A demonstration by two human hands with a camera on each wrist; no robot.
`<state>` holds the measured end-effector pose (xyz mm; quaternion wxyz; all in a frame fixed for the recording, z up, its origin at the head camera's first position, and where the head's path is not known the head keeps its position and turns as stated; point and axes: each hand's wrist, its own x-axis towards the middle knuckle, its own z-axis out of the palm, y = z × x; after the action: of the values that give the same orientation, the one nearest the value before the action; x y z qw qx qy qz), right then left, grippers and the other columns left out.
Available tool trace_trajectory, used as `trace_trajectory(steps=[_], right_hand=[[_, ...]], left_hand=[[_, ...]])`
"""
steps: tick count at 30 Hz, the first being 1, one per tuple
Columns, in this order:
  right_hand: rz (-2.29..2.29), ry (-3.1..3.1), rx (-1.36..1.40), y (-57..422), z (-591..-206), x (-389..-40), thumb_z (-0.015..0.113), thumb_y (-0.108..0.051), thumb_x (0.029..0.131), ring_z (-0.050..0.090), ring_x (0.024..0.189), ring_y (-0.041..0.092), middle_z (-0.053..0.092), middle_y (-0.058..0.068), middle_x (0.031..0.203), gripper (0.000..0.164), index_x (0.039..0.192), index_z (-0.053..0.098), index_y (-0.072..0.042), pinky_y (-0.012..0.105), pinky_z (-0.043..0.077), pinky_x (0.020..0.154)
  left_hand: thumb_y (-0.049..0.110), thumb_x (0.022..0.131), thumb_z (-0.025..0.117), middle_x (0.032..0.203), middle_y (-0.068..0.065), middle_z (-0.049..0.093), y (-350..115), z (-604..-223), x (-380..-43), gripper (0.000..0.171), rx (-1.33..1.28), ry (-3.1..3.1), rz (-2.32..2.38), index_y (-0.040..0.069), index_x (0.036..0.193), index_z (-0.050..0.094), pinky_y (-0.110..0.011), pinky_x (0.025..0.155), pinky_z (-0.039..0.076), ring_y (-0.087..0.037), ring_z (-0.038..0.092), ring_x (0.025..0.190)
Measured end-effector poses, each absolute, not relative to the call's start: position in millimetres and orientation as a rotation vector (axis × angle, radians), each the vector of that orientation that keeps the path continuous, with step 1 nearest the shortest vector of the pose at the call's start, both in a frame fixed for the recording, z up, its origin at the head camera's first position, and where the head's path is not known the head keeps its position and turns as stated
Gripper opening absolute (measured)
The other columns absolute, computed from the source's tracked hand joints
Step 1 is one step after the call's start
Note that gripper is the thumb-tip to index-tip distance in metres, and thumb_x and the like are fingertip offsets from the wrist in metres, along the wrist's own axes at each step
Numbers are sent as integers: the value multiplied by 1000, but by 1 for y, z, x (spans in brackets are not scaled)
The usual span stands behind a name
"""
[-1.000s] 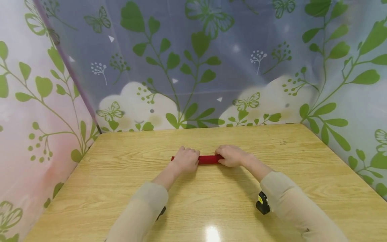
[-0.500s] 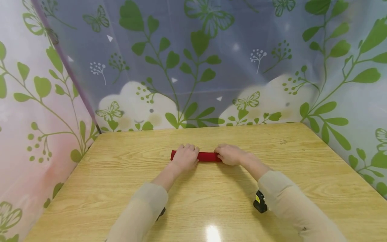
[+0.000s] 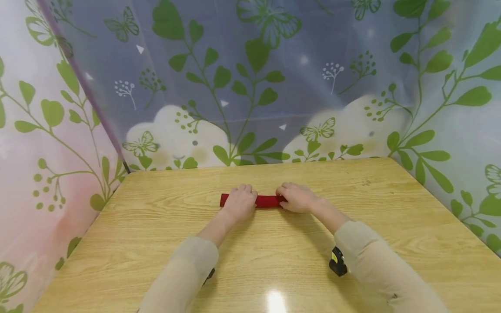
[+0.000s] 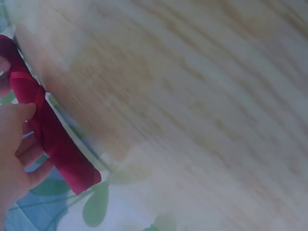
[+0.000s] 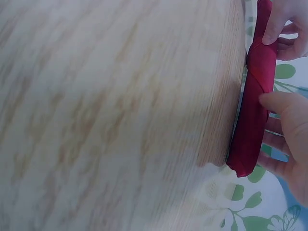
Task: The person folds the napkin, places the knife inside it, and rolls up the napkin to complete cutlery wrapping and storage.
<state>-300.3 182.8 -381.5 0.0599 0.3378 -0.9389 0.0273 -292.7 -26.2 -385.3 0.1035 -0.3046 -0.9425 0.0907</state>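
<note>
A red roll of fabric [image 3: 268,201] is held crosswise above the wooden table's far half; the head view does not settle whether it touches the wood. My left hand [image 3: 241,202] grips it near its left end, which sticks out past the hand. Toward the right end my right hand [image 3: 297,198] holds it between thumb and fingers. In the left wrist view, a fold line crosses the roll [image 4: 57,144], with the thumb [image 4: 26,110] on the near side and the fingers behind. The right wrist view shows the roll [image 5: 252,115] with a loose overlapping edge under the right thumb [image 5: 274,102].
The wooden table [image 3: 266,252] runs back to a patterned cloth backdrop [image 3: 258,87] with leaves and butterflies. Similar cloth walls stand at left [image 3: 47,143] and right [image 3: 462,130]. A black wrist device [image 3: 338,262] hangs under the right sleeve.
The roll and both hands have shifted slightly away from the body. More of the roll's left end shows past the left hand. Both hands keep their hold.
</note>
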Motion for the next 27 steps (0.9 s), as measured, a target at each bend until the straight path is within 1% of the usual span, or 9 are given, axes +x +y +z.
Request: trace_trajectory(steps=[3,5,11,18,22,27], right_hand=[[73,-2823,1044,183,-382,-301,71,-16,81,57,86,23,57,7,94,27,104,61,-6,37,48,73],[62,-2820,1045,183,-382,-302,71,-15,80,57,87,24,58,7,95,28,104,61,-6,38,48,74],[63,-2830,1026,182,-384,-302,67,-12,82,58,87,25,58,8,94,24,104,62,-5,39,47,76],[97,-2882,1033,180,-384,-304,62,-8,86,59,93,27,60,10,101,25,111,62,-3,40,47,81],[116,-2913,1018,179,-383,-304,60,-8,87,59,96,27,59,11,103,26,113,60,-2,40,46,82],[104,-2942,990,179,-383,-305,60,-12,88,57,100,29,58,14,109,31,117,58,-1,42,46,84]], left_hand=[[27,89,61,96,-6,56,-26,-385,-294,22,-890,-2800,270,9,101,62,-37,77,46,-22,53,93],[27,89,61,96,-6,56,-26,-384,-294,22,-887,-2808,264,9,101,62,-38,77,46,-22,53,94],[23,90,59,97,-8,56,-25,-385,-295,19,-891,-2838,213,7,100,61,-38,78,47,-24,53,94],[19,93,56,95,-8,56,-28,-386,-296,16,-908,-2920,100,5,99,61,-35,80,47,-24,54,93],[20,94,53,97,-8,56,-29,-386,-297,18,-918,-2943,92,6,102,61,-35,83,47,-24,54,95],[27,95,52,100,-8,56,-30,-387,-299,25,-912,-2913,147,6,106,59,-39,89,43,-25,53,98]])
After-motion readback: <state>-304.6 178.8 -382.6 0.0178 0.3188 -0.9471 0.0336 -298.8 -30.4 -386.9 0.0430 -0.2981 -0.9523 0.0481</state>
